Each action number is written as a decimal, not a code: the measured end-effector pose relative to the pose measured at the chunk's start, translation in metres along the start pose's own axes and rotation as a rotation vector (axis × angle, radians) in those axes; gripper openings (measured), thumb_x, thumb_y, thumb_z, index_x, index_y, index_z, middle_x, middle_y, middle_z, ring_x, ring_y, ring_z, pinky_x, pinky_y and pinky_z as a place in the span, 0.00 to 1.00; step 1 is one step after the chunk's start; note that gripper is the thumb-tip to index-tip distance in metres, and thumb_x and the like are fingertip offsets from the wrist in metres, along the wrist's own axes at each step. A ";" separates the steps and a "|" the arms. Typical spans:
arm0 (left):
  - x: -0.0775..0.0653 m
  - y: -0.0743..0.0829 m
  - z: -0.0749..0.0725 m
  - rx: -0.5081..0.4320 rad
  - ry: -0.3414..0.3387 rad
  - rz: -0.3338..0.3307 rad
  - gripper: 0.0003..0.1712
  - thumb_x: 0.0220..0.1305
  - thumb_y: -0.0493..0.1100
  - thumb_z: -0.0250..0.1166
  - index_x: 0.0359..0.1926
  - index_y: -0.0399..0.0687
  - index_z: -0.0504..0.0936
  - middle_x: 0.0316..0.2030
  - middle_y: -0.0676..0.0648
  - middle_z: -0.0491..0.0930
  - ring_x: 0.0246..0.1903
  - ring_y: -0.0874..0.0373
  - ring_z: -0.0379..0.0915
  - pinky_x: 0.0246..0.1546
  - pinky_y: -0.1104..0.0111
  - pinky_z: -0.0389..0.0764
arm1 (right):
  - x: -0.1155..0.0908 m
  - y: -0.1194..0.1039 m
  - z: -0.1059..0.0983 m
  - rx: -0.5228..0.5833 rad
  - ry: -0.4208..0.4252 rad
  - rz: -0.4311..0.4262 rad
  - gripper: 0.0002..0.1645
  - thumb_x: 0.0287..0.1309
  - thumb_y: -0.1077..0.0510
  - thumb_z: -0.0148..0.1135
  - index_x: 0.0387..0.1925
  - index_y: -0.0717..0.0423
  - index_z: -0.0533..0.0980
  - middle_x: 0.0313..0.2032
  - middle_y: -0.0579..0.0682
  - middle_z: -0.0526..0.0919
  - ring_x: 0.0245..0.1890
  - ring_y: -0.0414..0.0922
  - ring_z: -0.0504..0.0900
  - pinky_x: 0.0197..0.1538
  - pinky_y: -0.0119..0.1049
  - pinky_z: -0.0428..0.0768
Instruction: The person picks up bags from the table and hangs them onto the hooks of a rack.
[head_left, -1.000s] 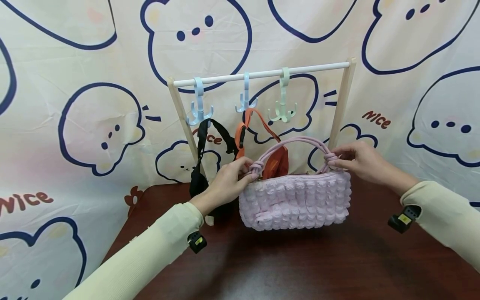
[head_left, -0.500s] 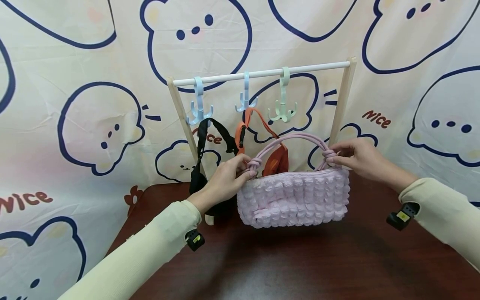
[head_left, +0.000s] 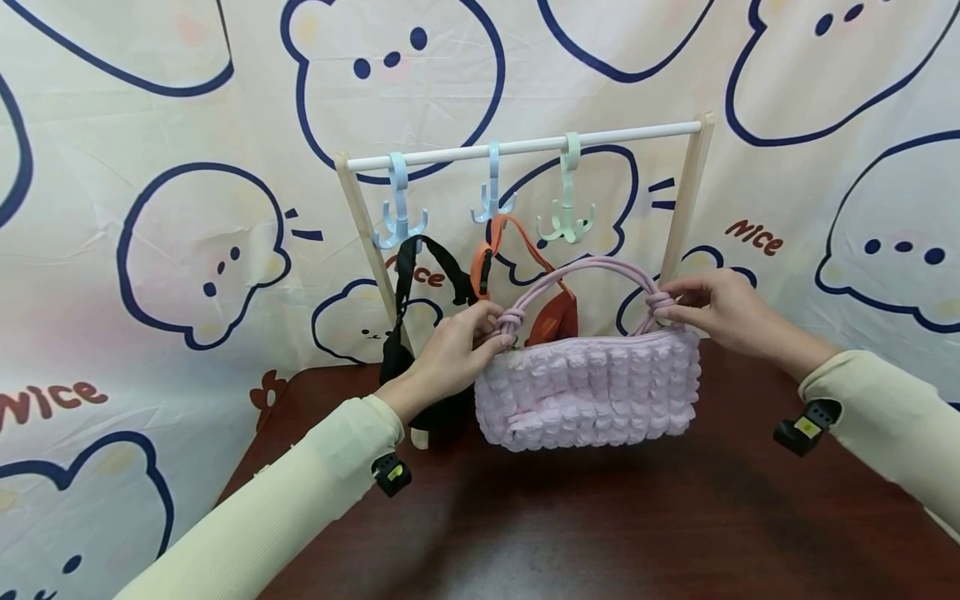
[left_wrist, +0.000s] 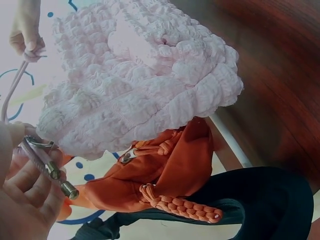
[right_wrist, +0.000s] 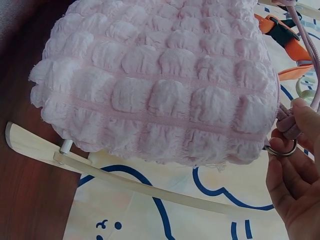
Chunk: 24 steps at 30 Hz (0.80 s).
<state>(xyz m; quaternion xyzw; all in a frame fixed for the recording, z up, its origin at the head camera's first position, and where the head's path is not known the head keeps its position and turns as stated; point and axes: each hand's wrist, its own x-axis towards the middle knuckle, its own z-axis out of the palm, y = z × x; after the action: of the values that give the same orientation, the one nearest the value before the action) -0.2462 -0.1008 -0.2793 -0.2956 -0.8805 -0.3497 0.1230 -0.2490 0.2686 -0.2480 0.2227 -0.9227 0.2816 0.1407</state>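
Observation:
A puffy pink handbag (head_left: pixel 588 392) hangs between my two hands, above the tabletop in the head view. My left hand (head_left: pixel 453 350) pinches the knotted left end of its cord handle (head_left: pixel 600 265). At the other knot, my right hand (head_left: pixel 716 310) grips the handle's right end; a metal ring (right_wrist: pixel 282 149) shows by those fingers in the right wrist view. Behind the handbag, an orange bag (head_left: pixel 553 321) hangs by its strap from the middle blue hook (head_left: pixel 492 196). To its left a black bag (head_left: pixel 397 362) hangs from the left blue hook (head_left: pixel 400 208).
A wooden rack with a white bar (head_left: pixel 525 148) stands at the back of the dark red table (head_left: pixel 600 517). From the bar hangs a green hook (head_left: pixel 567 200) above the handle. A cartoon-printed cloth (head_left: pixel 202 250) covers the wall behind.
Both hands have risen slightly, lifting the pink handbag with them. Its handle arch now stands closer below the green hook. The rack and the hanging bags stay in place.

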 end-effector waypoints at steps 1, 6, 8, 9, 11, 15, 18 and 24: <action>0.000 0.000 0.000 -0.001 0.002 0.001 0.16 0.70 0.45 0.65 0.56 0.47 0.79 0.36 0.48 0.84 0.31 0.61 0.77 0.34 0.67 0.76 | 0.000 0.000 0.000 0.002 0.002 0.009 0.17 0.63 0.56 0.69 0.51 0.61 0.84 0.42 0.59 0.89 0.32 0.31 0.81 0.33 0.25 0.78; 0.004 0.002 -0.003 -0.018 0.009 0.011 0.15 0.70 0.45 0.65 0.55 0.48 0.79 0.35 0.48 0.84 0.30 0.60 0.76 0.34 0.67 0.76 | 0.004 -0.002 -0.001 0.020 0.017 0.053 0.17 0.62 0.57 0.70 0.50 0.60 0.85 0.43 0.58 0.89 0.31 0.32 0.81 0.33 0.25 0.78; 0.005 0.003 -0.004 -0.016 0.013 0.015 0.15 0.71 0.45 0.65 0.55 0.48 0.79 0.35 0.48 0.83 0.30 0.59 0.75 0.33 0.67 0.75 | 0.005 -0.002 -0.001 0.023 0.023 0.051 0.16 0.61 0.58 0.70 0.50 0.60 0.85 0.43 0.58 0.89 0.31 0.32 0.82 0.33 0.25 0.79; 0.005 0.004 -0.005 -0.014 0.016 0.016 0.15 0.70 0.45 0.65 0.55 0.48 0.79 0.34 0.48 0.83 0.30 0.59 0.75 0.33 0.67 0.75 | 0.006 -0.002 -0.001 0.026 0.024 0.050 0.16 0.61 0.58 0.70 0.50 0.60 0.85 0.43 0.58 0.89 0.31 0.32 0.82 0.34 0.25 0.79; 0.005 0.005 -0.006 -0.010 0.022 0.014 0.15 0.70 0.45 0.65 0.55 0.48 0.79 0.33 0.49 0.82 0.29 0.58 0.74 0.32 0.67 0.74 | 0.006 -0.003 -0.002 0.027 0.027 0.051 0.16 0.62 0.58 0.70 0.50 0.59 0.85 0.44 0.58 0.88 0.32 0.31 0.82 0.34 0.25 0.78; 0.007 0.007 -0.008 -0.016 0.030 0.019 0.15 0.70 0.44 0.66 0.55 0.47 0.79 0.33 0.48 0.81 0.29 0.59 0.73 0.31 0.67 0.74 | 0.007 -0.004 -0.004 0.031 0.034 0.062 0.16 0.62 0.57 0.70 0.50 0.58 0.85 0.44 0.58 0.88 0.32 0.32 0.82 0.34 0.25 0.78; 0.008 0.008 -0.009 -0.024 0.033 0.021 0.15 0.70 0.44 0.65 0.55 0.46 0.78 0.33 0.47 0.81 0.29 0.58 0.73 0.31 0.67 0.73 | 0.008 -0.005 -0.005 0.028 0.046 0.069 0.15 0.63 0.57 0.70 0.49 0.59 0.85 0.43 0.58 0.88 0.32 0.32 0.81 0.33 0.25 0.78; 0.011 0.011 -0.013 -0.028 0.040 0.016 0.16 0.71 0.44 0.65 0.55 0.45 0.78 0.34 0.47 0.81 0.30 0.58 0.74 0.32 0.67 0.74 | 0.011 -0.007 -0.006 0.019 0.083 0.033 0.14 0.62 0.60 0.70 0.48 0.61 0.85 0.42 0.60 0.88 0.31 0.29 0.80 0.33 0.24 0.78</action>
<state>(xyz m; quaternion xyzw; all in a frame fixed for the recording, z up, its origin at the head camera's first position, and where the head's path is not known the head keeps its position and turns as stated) -0.2483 -0.0988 -0.2594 -0.2975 -0.8704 -0.3668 0.1392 -0.2538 0.2633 -0.2360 0.1967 -0.9170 0.3015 0.1721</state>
